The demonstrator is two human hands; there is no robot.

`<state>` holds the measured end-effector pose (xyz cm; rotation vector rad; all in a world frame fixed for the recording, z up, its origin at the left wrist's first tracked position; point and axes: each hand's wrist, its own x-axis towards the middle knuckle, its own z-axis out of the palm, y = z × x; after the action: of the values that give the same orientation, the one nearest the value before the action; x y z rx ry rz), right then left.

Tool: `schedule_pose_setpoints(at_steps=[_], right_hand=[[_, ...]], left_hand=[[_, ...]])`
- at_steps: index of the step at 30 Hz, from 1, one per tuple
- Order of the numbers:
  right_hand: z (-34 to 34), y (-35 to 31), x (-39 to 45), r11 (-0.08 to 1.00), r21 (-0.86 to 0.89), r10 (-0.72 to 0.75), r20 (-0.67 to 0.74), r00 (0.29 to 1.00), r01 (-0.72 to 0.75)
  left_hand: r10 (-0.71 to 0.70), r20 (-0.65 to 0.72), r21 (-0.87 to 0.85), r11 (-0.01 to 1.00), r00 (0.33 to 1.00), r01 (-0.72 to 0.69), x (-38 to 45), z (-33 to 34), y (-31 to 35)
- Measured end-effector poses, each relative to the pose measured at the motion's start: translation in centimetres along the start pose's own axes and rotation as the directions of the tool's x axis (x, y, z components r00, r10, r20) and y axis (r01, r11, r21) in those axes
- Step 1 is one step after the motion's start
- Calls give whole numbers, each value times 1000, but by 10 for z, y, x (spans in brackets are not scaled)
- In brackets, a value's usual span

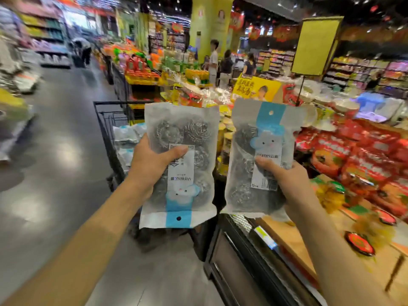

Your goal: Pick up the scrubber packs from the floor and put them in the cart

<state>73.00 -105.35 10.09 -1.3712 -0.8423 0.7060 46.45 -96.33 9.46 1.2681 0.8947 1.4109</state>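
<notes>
— What were the hands holding?

— Two scrubber packs, raised side by side in a supermarket aisle. The left-hand scrubber pack, its blue header strip pointing down, was gripped along its left edge by the left hand, thumb pressed across the white label. The right-hand scrubber pack stood header up, pinched near its lower right by the right hand, thumb on the label. Steel-wool coils showed through both frosted pouches.

— And the cart?

— The black wire cart stood just beyond the left-hand pack, on the grey floor. More pouches of the same pale look already lay inside it, though blur hid their detail.

— What surrounded them?

— To the right, a wooden display tabletop carried red snack bags and stacked goods. A yellow sign stood above it on a pole. Farther back, three shoppers stood near a yellow pillar, and another person bent over in the far aisle on the left.
</notes>
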Motion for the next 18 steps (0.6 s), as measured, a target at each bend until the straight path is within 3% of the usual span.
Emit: schedule_pose_setpoints(at_steps=[8, 18], right_hand=[[124, 18, 101, 998, 0, 53, 254, 966, -55], [226, 57, 268, 995, 11, 80, 465, 881, -97]], left_hand=[[-18, -290, 28, 999, 957, 28, 74, -78, -29], [23, -490, 127, 991, 871, 46, 205, -82, -70]])
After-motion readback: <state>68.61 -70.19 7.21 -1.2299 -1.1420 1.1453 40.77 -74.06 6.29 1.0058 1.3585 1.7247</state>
